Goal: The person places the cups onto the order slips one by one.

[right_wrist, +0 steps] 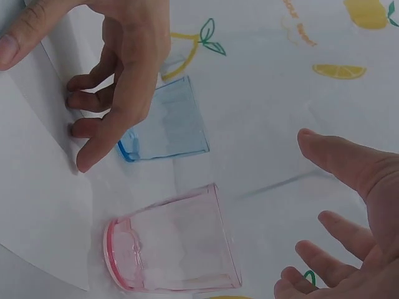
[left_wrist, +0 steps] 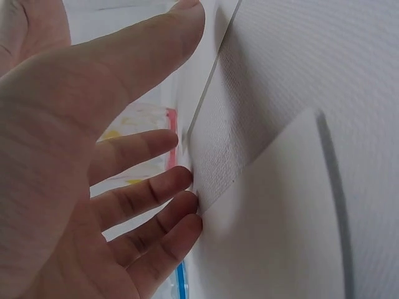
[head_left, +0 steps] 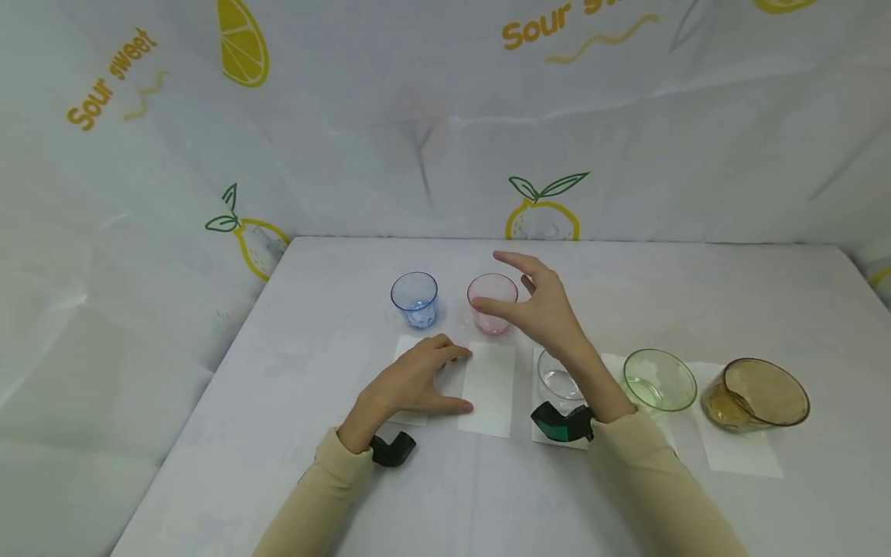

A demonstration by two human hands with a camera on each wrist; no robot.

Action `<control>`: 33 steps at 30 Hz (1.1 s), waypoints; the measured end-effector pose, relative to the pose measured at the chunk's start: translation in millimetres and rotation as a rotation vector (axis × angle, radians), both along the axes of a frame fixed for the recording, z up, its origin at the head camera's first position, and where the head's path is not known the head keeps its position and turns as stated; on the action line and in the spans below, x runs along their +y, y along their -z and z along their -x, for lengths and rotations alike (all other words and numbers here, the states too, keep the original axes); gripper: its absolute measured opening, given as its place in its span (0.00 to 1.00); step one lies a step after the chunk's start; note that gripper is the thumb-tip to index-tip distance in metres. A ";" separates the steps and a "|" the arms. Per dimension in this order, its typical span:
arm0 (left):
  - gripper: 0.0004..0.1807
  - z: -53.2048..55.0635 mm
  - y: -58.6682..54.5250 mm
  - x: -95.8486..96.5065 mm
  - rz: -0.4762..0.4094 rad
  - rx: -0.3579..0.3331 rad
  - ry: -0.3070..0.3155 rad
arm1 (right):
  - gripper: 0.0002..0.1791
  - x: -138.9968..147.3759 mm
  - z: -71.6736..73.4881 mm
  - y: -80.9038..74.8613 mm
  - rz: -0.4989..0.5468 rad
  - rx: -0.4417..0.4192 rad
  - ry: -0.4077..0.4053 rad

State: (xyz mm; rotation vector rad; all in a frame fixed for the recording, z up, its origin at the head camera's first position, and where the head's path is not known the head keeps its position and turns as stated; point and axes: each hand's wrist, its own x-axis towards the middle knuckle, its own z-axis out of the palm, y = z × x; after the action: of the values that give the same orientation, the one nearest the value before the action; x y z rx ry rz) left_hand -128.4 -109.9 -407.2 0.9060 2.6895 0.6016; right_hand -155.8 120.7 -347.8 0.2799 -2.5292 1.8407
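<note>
My right hand (head_left: 546,313) hovers at the pink glass (head_left: 491,288), thumb and fingers spread wide apart. In the head view its thumb overlaps the glass; the right wrist view shows space between the fingertips and that glass (right_wrist: 174,243). My left hand (head_left: 411,379) is low over two white paper cards, its fingers loosely bent and the thumb apart. One card (head_left: 487,387) lies beside its fingertips; the other (head_left: 411,418) is partly hidden beneath the hand. Just beyond stands a blue glass (head_left: 415,298), upright. Neither hand holds anything.
Toward the right, a clear glass (head_left: 557,377), a green glass (head_left: 657,383) and a larger amber glass (head_left: 759,394) stand on white cards. My right forearm crosses over part of the clear one. Behind the white table (head_left: 278,387) hangs a lemon-print cloth (head_left: 390,155).
</note>
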 end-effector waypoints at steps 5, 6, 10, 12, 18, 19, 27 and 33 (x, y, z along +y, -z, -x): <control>0.39 -0.3 0.4 -0.2 -0.003 0.004 0.007 | 0.43 -4.5 2.4 4.8 -0.059 -0.016 0.003; 0.40 -0.2 0.9 -0.1 -0.002 0.005 0.008 | 0.43 -5.0 2.5 5.5 -0.075 -0.021 0.008; 0.40 -0.2 2.9 0.2 0.014 0.007 0.000 | 0.43 -7.4 3.4 7.0 -0.120 -0.042 0.027; 0.41 -0.2 3.4 0.7 0.021 0.008 -0.004 | 0.44 -8.7 4.5 8.3 -0.133 -0.054 0.032; 0.41 -1.3 3.0 2.1 0.031 0.007 -0.009 | 0.47 -12.9 7.3 13.5 -0.170 -0.085 0.048; 0.41 -1.5 3.2 2.2 0.032 0.006 -0.009 | 0.48 -13.4 7.8 14.7 -0.177 -0.086 0.051; 0.41 -1.4 4.3 3.1 0.035 0.009 -0.015 | 0.51 -16.3 10.6 21.5 -0.232 -0.083 0.044; 0.41 -1.1 5.2 3.1 0.031 0.017 -0.015 | 0.50 -17.7 11.6 24.2 -0.266 -0.096 0.037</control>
State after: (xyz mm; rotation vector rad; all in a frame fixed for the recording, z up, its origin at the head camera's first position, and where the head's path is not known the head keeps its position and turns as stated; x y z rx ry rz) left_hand -127.3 -106.8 -412.4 0.8879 2.7147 0.5557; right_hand -167.4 103.0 -372.0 0.1460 -2.8244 1.5386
